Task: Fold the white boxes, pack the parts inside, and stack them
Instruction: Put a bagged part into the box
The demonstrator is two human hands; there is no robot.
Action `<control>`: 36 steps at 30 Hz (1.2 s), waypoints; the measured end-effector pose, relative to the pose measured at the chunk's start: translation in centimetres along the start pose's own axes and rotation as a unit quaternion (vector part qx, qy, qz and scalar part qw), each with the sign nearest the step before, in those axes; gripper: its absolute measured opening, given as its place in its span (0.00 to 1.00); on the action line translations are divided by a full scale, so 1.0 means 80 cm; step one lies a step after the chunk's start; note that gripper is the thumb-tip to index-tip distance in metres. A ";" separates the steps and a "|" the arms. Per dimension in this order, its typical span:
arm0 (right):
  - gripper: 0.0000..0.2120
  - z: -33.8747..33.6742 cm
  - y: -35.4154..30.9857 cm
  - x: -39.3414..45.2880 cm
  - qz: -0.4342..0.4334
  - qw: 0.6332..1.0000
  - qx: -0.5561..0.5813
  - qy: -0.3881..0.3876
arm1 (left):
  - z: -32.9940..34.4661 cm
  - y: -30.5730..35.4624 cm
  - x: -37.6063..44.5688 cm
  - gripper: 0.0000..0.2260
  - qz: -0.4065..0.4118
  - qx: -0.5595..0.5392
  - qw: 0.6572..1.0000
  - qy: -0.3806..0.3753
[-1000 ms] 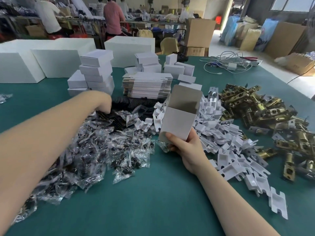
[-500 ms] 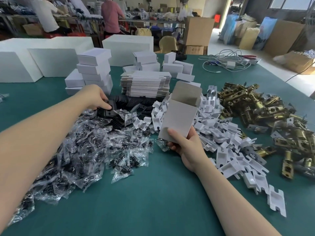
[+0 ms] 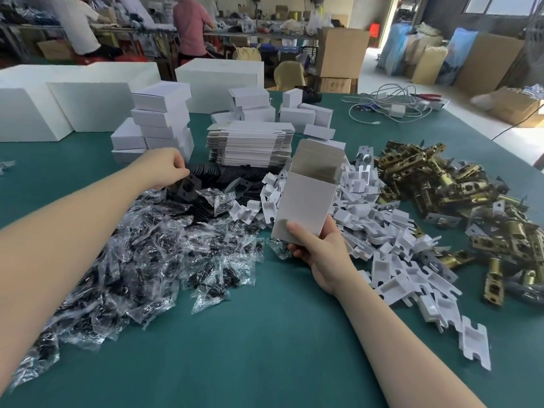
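Note:
My right hand [image 3: 319, 251] grips a folded white box [image 3: 306, 201] by its bottom end, upright with its top flap open. My left hand [image 3: 164, 169] pinches a black plate [image 3: 188, 188] lifted off the heap of black plates [image 3: 223, 175] in front of a stack of flat box blanks [image 3: 250, 142]. Clear bags of dark screws [image 3: 141, 260] spread under my left forearm. White plastic inserts [image 3: 391, 248] lie right of the box, brass latches [image 3: 459, 187] beyond them. Closed white boxes [image 3: 162, 122] stand stacked at the back left.
The green table [image 3: 265, 348] holds more closed white boxes [image 3: 306, 116] at the back centre, large white cartons [image 3: 88, 104] at the far left, and cables with a charger [image 3: 394, 110] at the back right. People work at benches behind the table.
My left hand reached into the black plates, pinched one and is lifting it back toward me. The right hand has kept the open box nearly still.

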State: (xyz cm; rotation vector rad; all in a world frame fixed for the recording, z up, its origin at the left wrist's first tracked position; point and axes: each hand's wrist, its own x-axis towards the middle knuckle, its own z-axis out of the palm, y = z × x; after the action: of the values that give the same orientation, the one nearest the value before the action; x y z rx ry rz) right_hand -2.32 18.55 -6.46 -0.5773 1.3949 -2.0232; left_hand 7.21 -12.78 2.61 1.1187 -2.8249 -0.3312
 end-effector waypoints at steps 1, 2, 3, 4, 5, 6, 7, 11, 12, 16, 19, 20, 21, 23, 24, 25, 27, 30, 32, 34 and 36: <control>0.19 0.000 -0.001 0.000 0.001 1.000 0.001 0.000 | 0.002 -0.001 0.000 0.09 -0.003 -0.008 1.000 0.000; 0.20 0.000 -0.001 0.000 0.002 1.000 0.000 0.000 | 0.003 -0.003 -0.001 0.09 -0.003 -0.012 1.000 -0.002; 0.19 0.000 -0.001 0.001 0.001 1.000 -0.002 0.000 | 0.005 -0.004 0.000 0.10 -0.003 -0.014 1.000 -0.004; 0.18 -0.001 0.000 0.001 -0.001 1.000 -0.003 -0.002 | 0.006 -0.005 0.000 0.12 -0.008 -0.021 1.000 -0.008; 0.16 -0.001 0.000 0.002 -0.002 1.000 -0.002 -0.002 | 0.008 -0.006 0.000 0.14 -0.016 -0.038 0.999 -0.015; 0.16 -0.001 0.001 0.002 -0.001 1.000 -0.001 -0.002 | 0.008 -0.007 -0.001 0.14 -0.025 -0.063 0.997 -0.027; 0.16 -0.001 0.001 0.002 0.000 1.000 0.000 -0.001 | 0.009 -0.008 -0.001 0.14 -0.034 -0.090 0.995 -0.037; 0.16 0.000 0.000 0.002 -0.002 1.000 -0.003 -0.002 | 0.005 -0.007 0.002 0.16 -0.071 -0.233 0.964 -0.104; 0.16 0.000 0.000 0.002 -0.003 1.000 -0.004 -0.002 | 0.003 -0.006 0.002 0.18 -0.077 -0.257 0.956 -0.121; 0.17 0.001 -0.001 0.001 -0.002 1.000 -0.002 -0.002 | -0.001 -0.003 0.003 0.14 -0.066 -0.289 0.954 -0.044; 0.17 0.001 -0.001 0.001 -0.001 1.000 0.000 -0.002 | 0.000 -0.001 0.004 0.08 -0.061 -0.337 0.938 0.063; 0.17 0.001 -0.001 0.001 -0.001 1.000 0.000 -0.002 | 0.000 0.001 0.004 0.07 -0.058 -0.346 0.932 0.088; 0.17 0.001 0.000 0.001 -0.002 1.000 -0.001 -0.002 | 0.001 0.003 0.004 0.06 -0.054 -0.356 0.927 0.105; 0.16 0.000 0.000 0.001 -0.002 1.000 -0.001 -0.001 | 0.001 0.009 0.002 0.07 -0.054 -0.393 0.910 0.123; 0.16 0.000 0.000 0.002 -0.001 1.000 0.001 -0.001 | 0.001 0.012 0.002 0.09 -0.057 -0.425 0.896 0.118; 0.16 0.000 0.000 0.001 -0.001 1.000 0.002 -0.002 | 0.001 0.016 0.000 0.11 -0.061 -0.464 0.878 0.098; 0.16 0.001 0.000 0.001 -0.001 1.000 0.004 -0.003 | 0.000 0.023 -0.003 0.13 -0.075 -0.543 0.836 0.030; 0.15 0.001 0.000 0.001 -0.001 1.000 0.005 -0.006 | 0.001 0.030 -0.009 0.12 -0.117 -0.615 0.778 -0.058; 0.15 0.001 0.000 0.001 -0.003 1.000 0.002 -0.010 | 0.004 0.032 -0.010 0.08 -0.135 -0.631 0.758 -0.095; 0.15 0.000 0.000 0.001 -0.004 1.000 0.002 -0.011 | 0.005 0.035 -0.012 0.06 -0.127 -0.636 0.750 -0.133; 0.15 -0.001 0.000 0.002 -0.003 1.000 0.004 -0.012 | 0.005 0.039 -0.014 0.04 -0.100 -0.630 0.754 -0.157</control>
State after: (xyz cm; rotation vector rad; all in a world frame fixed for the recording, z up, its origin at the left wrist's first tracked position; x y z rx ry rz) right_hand -2.43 18.49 -6.49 -0.6020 1.3719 -2.0189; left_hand 5.88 -9.77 2.92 0.9541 -1.7632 -2.1337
